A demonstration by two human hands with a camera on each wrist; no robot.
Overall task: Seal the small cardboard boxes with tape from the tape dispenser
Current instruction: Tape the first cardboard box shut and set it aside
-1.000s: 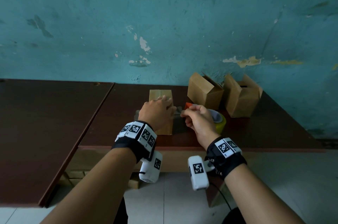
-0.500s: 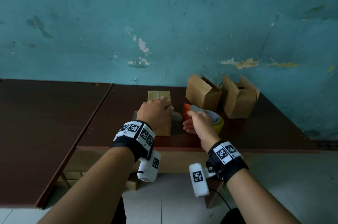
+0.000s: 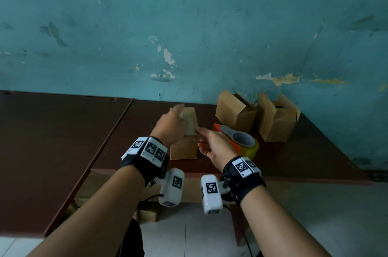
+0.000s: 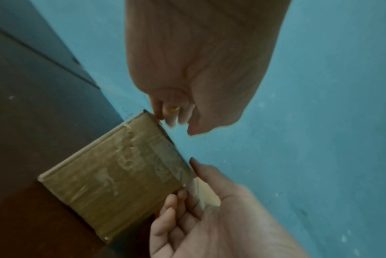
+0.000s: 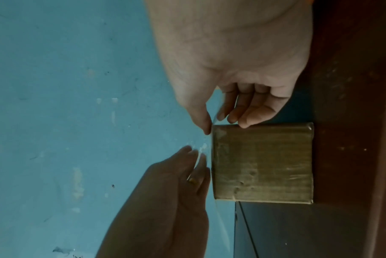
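A peeling teal wall [image 3: 189, 25] is seen behind a dark brown surface [image 3: 63, 141]. In the head view, two open-flapped boxes [image 3: 235, 109] and the tape dispenser [image 3: 241, 143] are placed to the right. The small cardboard box [image 3: 183, 149] is partly covered by both hands. In the left wrist view, a clear tape strip [image 4: 196, 193] is pinched by the right hand [image 4: 209, 218] at the box's top edge. In the right wrist view, the left hand [image 5: 165, 200] is laid with straight fingers along the top; glossy, wrinkled tape is visible on the box side.
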